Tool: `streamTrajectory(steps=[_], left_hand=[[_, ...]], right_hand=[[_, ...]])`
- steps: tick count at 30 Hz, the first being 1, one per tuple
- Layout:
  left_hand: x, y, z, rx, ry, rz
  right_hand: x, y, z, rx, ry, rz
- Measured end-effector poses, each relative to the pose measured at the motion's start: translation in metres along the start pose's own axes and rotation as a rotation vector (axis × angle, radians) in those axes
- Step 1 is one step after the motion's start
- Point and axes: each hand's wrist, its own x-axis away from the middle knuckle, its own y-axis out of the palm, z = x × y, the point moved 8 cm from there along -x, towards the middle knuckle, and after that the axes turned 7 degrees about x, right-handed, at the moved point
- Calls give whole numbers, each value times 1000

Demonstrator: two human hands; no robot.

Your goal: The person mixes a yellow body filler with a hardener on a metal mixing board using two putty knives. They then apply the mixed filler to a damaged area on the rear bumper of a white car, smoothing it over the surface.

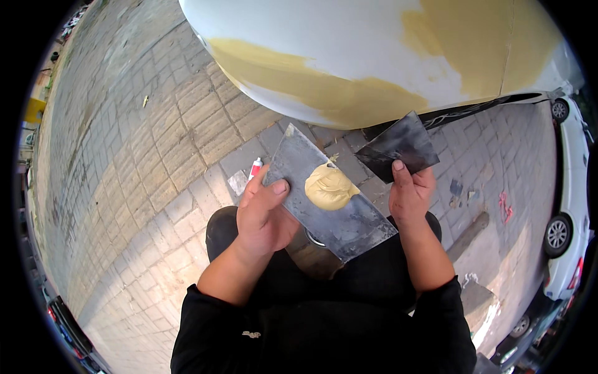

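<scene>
Left grip (265, 212) pinches a grey plate (346, 224), its long axis slanting to lower right.

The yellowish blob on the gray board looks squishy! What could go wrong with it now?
1. The yellowish blob reaches the board's edge facing the right grip, so some might ooze over and drop.
2. The left grip holds the gray board near one end, so it could tip and the blob might slide off.
3. The black sheet looks near the patched white panel in this view; it might bump it.
</scene>
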Motion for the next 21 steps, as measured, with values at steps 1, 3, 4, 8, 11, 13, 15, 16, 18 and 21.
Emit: streamTrajectory(steps=[1,3,4,8,11,13,15,16,18,21], left_hand=[[-4,0,1,17,6,6],[-4,-2,-2,12,-45,8],[-2,-3,-7,21,-97,29],[16,-9,-60,44,-385,117],[31,-7,-102,89,-591,101],[34,-4,-109,103,-621,76],[31,3,-102,100,-577,66],[30,2,-100,94,-558,73],[28,1,-95,82,-511,91],[19,6,-85,84,-424,129]], right_hand=[[1,-14,10,-211,180,230],[-3,1,-2,-424,347,197],[-3,6,-4,-530,427,185],[6,45,-12,-1083,514,-407],[20,58,-10,-1049,407,-409],[28,63,-9,-971,466,-426],[33,66,-8,-906,485,-451],[37,67,-3,-851,508,-461],[47,69,12,-744,553,-489],[80,68,50,-803,878,-347]])
